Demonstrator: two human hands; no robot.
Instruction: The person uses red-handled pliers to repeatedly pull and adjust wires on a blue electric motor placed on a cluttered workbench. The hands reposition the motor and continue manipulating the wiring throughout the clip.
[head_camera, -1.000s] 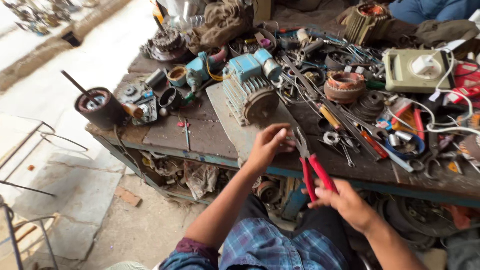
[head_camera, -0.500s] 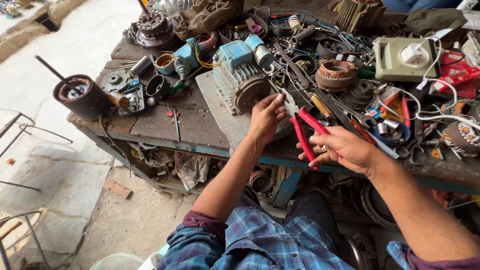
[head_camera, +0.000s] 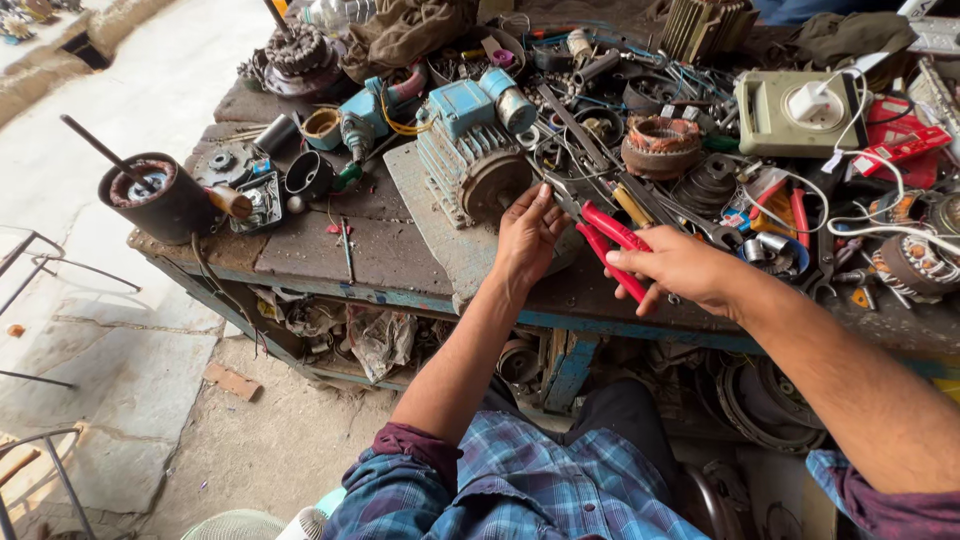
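Right hand (head_camera: 685, 270) clamped round the red-handled pliers (head_camera: 610, 245), left hand (head_camera: 527, 235) fingers spread against the blue motor (head_camera: 470, 150) near the workbench (head_camera: 300, 250) front edge. I'd say next needs careful jaw aim.

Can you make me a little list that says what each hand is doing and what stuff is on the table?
Left hand: left hand touches the end of the blue motor
Right hand: right hand grips the red-handled pliers
Pliers tip: points toward the motor's end
Table: worn wooden workbench, crowded with tools and parts
Left edge: black cylinder with a rod sticking out
Back right: copper winding ring, pale green box
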